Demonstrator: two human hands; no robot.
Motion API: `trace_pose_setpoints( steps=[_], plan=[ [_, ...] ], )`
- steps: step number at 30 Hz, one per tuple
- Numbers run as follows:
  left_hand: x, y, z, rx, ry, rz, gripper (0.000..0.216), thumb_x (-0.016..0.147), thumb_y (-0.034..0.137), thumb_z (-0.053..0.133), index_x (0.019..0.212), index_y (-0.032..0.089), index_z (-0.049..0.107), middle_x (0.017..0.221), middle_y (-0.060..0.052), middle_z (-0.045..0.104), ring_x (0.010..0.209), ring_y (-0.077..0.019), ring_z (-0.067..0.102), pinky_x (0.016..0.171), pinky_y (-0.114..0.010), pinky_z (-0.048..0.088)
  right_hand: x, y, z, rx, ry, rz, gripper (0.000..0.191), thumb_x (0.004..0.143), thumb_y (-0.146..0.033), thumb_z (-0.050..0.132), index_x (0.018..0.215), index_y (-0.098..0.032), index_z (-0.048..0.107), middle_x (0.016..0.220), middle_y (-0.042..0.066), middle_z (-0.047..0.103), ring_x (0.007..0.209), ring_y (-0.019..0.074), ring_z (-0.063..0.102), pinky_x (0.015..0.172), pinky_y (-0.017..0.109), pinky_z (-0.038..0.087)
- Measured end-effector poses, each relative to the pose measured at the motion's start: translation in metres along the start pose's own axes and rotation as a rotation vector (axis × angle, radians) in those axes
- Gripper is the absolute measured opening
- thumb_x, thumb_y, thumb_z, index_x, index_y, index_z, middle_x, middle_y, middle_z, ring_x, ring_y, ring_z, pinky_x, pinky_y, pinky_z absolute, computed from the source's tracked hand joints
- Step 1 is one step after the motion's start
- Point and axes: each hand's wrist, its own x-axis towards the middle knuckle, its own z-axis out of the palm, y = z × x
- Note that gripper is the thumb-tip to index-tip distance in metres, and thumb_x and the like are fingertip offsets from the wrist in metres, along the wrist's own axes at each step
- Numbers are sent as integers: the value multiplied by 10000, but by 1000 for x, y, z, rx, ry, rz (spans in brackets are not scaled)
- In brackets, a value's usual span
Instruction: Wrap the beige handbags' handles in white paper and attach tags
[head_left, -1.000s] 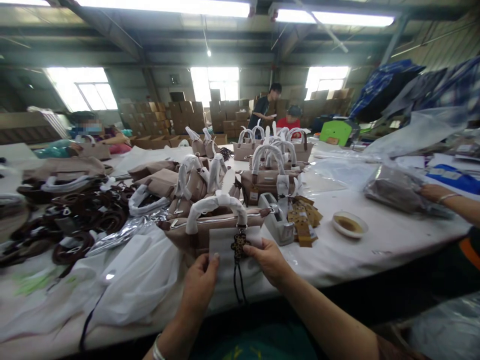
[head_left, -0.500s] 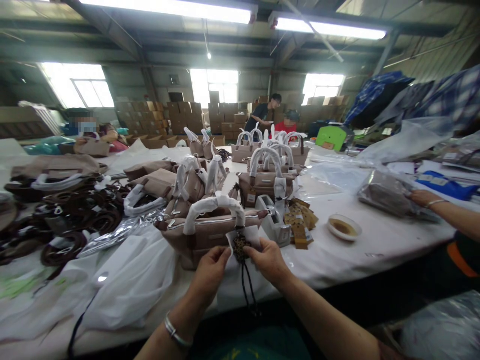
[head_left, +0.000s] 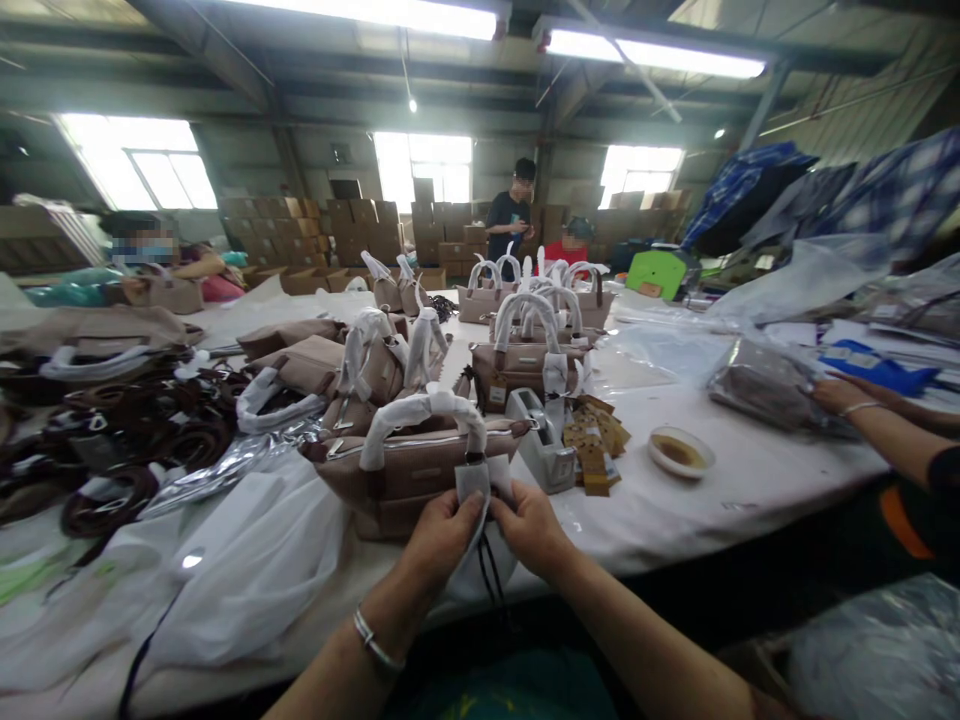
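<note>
Left hand (head_left: 441, 535) and right hand (head_left: 536, 532), fingertips closed, pinch white sheet (head_left: 472, 482) near table's (head_left: 660, 525) front edge; black cords (head_left: 490, 568) hang below, taupe bag (head_left: 412, 475) just behind.

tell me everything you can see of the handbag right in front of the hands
The handbag has a taupe, fabric-looking body with dark brown trim, a silvery zip along the top and a small plate on the front. Its raised handle is wrapped in white material. It stands upright on the white-covered table. Below the handle's right end as seen here, the left hand and right hand pinch a white sheet at its front. Whether the hands touch the bag is unclear.
</note>
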Motion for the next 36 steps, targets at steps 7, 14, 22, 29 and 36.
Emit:
trace_pose_setpoints(
  steps=[7,14,22,29,36],
  plan=[
    [4,-10,0,49,38,7,463,743,566,647,805,111,701,738,-80,696,660,-188,598,599,-276,448,-27,1,-13,-67,-40,14,221,783,-283,669,980,-187,700,874,42,713,809,228,624,761,321,488],
    [5,-10,5,-114,19,-102,562,642,637,710,825,107,682,680,-63,672,555,-152,565,531,-263,432,-70,23,-2,623,-172,458,435,692,-420,776,1030,-168,670,832,83,707,704,231,658,679,355,529],
    [5,-21,10,-198,10,-48,497,703,583,703,860,113,672,724,-60,671,592,-141,572,557,-255,452,-76,14,-26,345,-136,408,365,775,-412,701,1059,-187,658,642,-11,627,458,103,490,432,215,411],
    [5,-24,14,-182,42,3,513,715,594,686,882,109,672,767,-85,696,657,-179,613,615,-280,483,-29,10,-19,167,142,182,433,790,-466,674,1103,-170,712,913,87,736,810,250,665,767,381,533],
    [1,-17,15,126,223,65,456,763,549,627,862,109,690,809,-109,730,743,-244,659,619,-294,491,-27,2,10,-74,295,-36,338,846,-354,593,1102,-175,722,970,100,733,866,241,668,832,349,513]
  ],
)
